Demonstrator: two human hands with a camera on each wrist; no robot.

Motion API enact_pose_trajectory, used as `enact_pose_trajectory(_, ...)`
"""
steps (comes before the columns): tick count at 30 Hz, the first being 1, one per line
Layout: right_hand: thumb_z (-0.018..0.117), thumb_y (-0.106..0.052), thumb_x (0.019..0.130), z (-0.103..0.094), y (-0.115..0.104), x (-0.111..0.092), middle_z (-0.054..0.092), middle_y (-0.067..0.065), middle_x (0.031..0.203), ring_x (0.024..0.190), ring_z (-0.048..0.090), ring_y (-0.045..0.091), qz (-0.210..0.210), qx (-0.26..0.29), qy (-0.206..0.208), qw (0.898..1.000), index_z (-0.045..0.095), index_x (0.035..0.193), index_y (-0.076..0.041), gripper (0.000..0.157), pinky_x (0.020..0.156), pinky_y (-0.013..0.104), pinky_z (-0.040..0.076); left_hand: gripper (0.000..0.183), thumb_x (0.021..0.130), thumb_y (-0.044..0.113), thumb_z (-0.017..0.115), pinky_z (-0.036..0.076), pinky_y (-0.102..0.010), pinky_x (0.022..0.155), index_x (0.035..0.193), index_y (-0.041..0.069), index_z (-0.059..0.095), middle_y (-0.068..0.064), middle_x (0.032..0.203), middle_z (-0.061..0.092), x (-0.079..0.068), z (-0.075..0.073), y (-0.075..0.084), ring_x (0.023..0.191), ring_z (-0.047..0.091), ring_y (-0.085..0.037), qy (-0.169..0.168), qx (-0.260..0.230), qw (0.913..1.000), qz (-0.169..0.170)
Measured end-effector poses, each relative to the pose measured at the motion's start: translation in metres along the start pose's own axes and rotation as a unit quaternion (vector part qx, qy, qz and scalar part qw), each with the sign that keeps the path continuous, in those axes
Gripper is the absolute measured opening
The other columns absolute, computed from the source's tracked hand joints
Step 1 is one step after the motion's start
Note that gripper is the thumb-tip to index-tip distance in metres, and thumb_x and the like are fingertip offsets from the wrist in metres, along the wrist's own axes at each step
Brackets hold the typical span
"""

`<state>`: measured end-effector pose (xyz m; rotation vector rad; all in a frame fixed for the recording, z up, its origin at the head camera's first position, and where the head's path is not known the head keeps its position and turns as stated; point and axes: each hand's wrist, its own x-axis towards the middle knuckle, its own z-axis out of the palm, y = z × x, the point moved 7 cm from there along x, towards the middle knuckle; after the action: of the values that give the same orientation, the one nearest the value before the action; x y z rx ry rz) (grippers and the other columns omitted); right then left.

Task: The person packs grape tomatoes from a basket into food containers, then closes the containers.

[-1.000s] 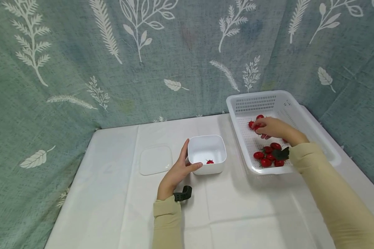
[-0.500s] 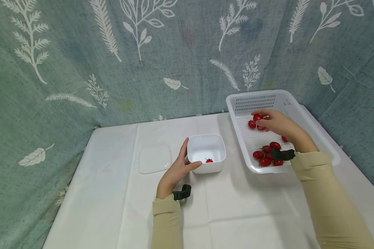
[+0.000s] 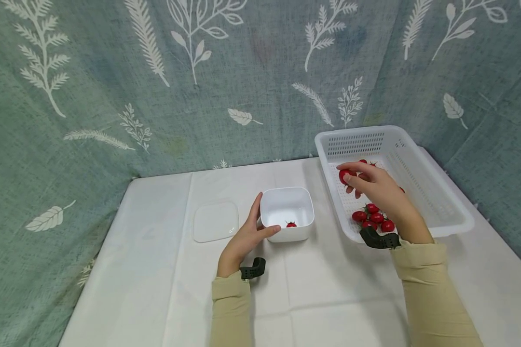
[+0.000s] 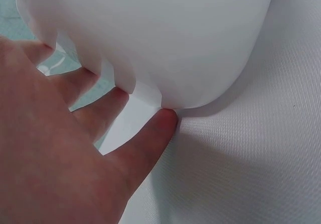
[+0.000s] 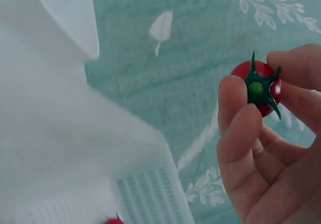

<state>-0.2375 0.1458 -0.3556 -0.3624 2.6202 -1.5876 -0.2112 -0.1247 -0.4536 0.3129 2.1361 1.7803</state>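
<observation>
My right hand (image 3: 379,193) pinches a red cherry tomato (image 3: 344,177) between thumb and fingers, above the left side of a white perforated basket (image 3: 434,197). The green stem end of that tomato (image 5: 256,89) faces the camera in the right wrist view. Several other cherry tomatoes (image 3: 377,218) lie in the basket's near part; a few sit farther back, partly hidden by the hand. With thumb at the front wall and fingers along the left side, my left hand (image 3: 244,241) holds a square white container (image 3: 292,234). One cherry tomato (image 3: 291,224) shows inside it.
A clear, flat lid (image 3: 216,221) lies on the white tablecloth (image 3: 330,299) left of the container. Behind the table hangs a green curtain (image 3: 252,62) with white leaf patterns. The basket stands at the table's back right.
My right hand has gone from among the back tomatoes toward the basket's left side, bringing one cherry tomato along. My left hand and the container stay in place.
</observation>
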Motion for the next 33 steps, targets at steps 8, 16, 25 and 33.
enact_pose_trajectory(8,0.064,-0.039,0.080,0.018,0.001,-0.010,0.055,0.001,0.111,0.092,0.055,0.019,0.006,0.073,0.033,0.997,0.048,0.125,-0.031,0.049,0.082,0.040,0.043,0.096,0.073,0.037,0.073,0.028,-0.043,0.100,0.137,0.048,0.003,0.015,0.144,0.012,0.009,-0.005,-0.021,0.124,0.033,-0.019,0.021,-0.004,0.9998,-0.003)
enact_pose_trajectory(16,0.065,-0.028,0.082,0.036,0.001,-0.012,0.053,0.001,0.114,0.093,0.056,0.025,-0.030,0.121,0.072,0.990,0.047,0.127,-0.030,0.049,0.079,0.032,0.048,0.095,0.073,0.038,0.073,0.028,-0.042,0.100,0.136,0.050,0.004,0.014,0.145,0.012,0.007,-0.005,-0.021,0.123,0.035,-0.020,0.023,-0.005,0.9997,-0.009)
enact_pose_trajectory(25,0.060,-0.022,0.086,0.047,-0.015,-0.020,0.054,0.010,0.108,0.084,0.057,0.026,-0.057,0.176,0.133,0.974,0.045,0.129,-0.019,0.046,0.072,0.025,0.049,0.095,0.078,0.029,0.069,0.027,-0.041,0.100,0.141,0.039,-0.001,0.009,0.147,0.007,-0.003,0.000,-0.002,0.124,0.034,-0.026,0.001,-0.011,0.9998,-0.018)
enact_pose_trajectory(33,0.060,-0.018,0.086,0.064,-0.031,-0.019,0.052,0.010,0.115,0.087,0.058,0.021,-0.056,0.188,0.155,0.968,0.040,0.129,-0.008,0.049,0.071,0.023,0.049,0.095,0.076,0.033,0.071,0.027,-0.041,0.100,0.139,0.046,0.001,0.017,0.145,0.007,0.003,-0.005,-0.015,0.127,0.029,-0.018,0.014,-0.007,0.9998,-0.009)
